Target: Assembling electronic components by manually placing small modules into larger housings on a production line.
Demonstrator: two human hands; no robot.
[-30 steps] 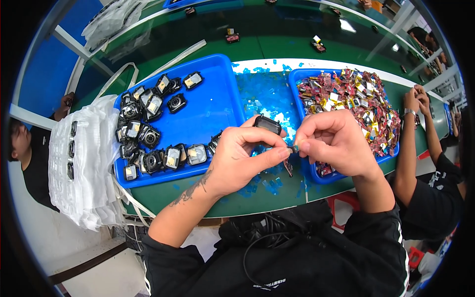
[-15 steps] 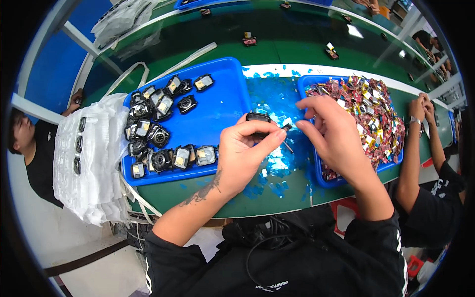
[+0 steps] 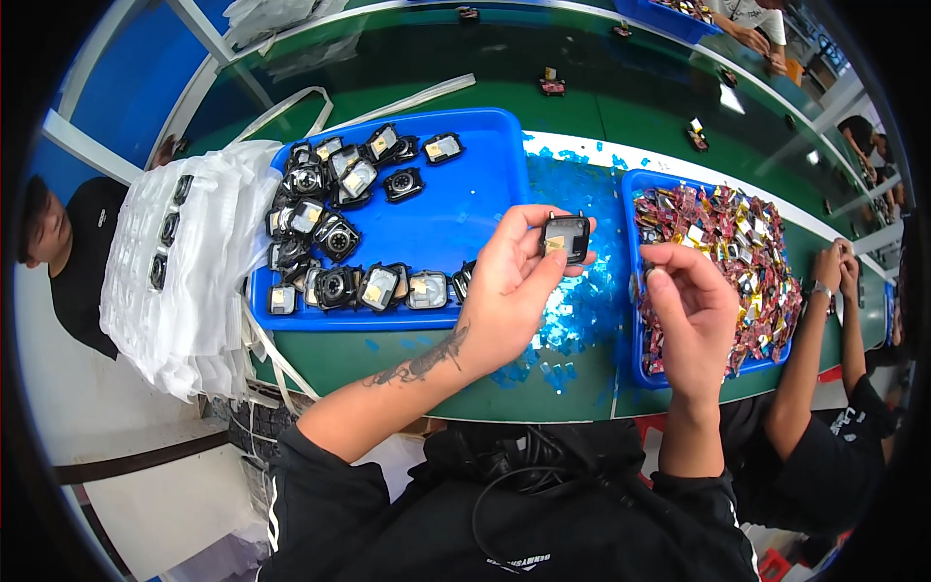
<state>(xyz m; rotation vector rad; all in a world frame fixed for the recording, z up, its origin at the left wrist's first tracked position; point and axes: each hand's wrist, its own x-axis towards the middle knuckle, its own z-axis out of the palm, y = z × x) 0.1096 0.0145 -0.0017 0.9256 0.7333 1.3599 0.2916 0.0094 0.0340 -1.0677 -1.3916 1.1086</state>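
My left hand [image 3: 509,286] grips a black smartwatch case [image 3: 565,242] between thumb and fingers, its flat grey side turned up, over the gap between two trays. To its right, my right hand [image 3: 693,315] is closed in a pinch near the left rim of the right blue tray [image 3: 630,291]. Something small and dark may be at those fingertips, too small to name. Many similar watch cases [image 3: 337,238] lie along the left and front of the left blue tray [image 3: 456,228]. Small red, silver and yellow parts [image 3: 747,281] heap the right tray.
Bits of blue film [image 3: 572,339] litter the green table [image 3: 436,364] between the trays. White plastic trays [image 3: 170,281] are stacked at far left, near a person [image 3: 82,252]. Another person's hands [image 3: 834,267] are at the right. A few parts [image 3: 553,85] sit farther back.
The watch case in my left hand has turned its flat side up and moved right. My right hand has drawn back nearer me, its fingers now pinched. The whole view has shifted slightly.
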